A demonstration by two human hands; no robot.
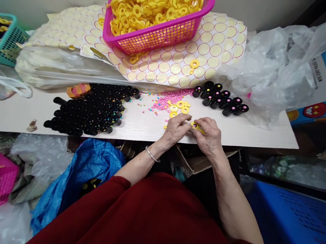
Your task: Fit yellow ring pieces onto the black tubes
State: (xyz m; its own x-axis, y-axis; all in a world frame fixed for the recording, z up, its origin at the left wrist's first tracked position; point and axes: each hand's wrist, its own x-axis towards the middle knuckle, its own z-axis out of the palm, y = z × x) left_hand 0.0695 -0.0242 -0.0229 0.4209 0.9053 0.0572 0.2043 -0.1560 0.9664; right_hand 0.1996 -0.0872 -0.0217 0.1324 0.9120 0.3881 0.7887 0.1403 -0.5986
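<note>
My right hand is closed on a yellow plastic ring piece; a dark spot with a dot of pink shows in its ring. Close beside it, my left hand has its fingers curled together, and what they hold, if anything, is hidden. Just beyond the hands lie several loose yellow ring pieces and a scatter of small pink beads. To the right stands a group of short black tubes, many with a pink or yellow dot on the end. A larger mass of black tubes lies to the left.
A pink basket heaped with yellow ring pieces rests on sheets of round stickers at the back. Clear plastic bags crowd the right end. A teal basket is at far left. A blue bag hangs below the table edge.
</note>
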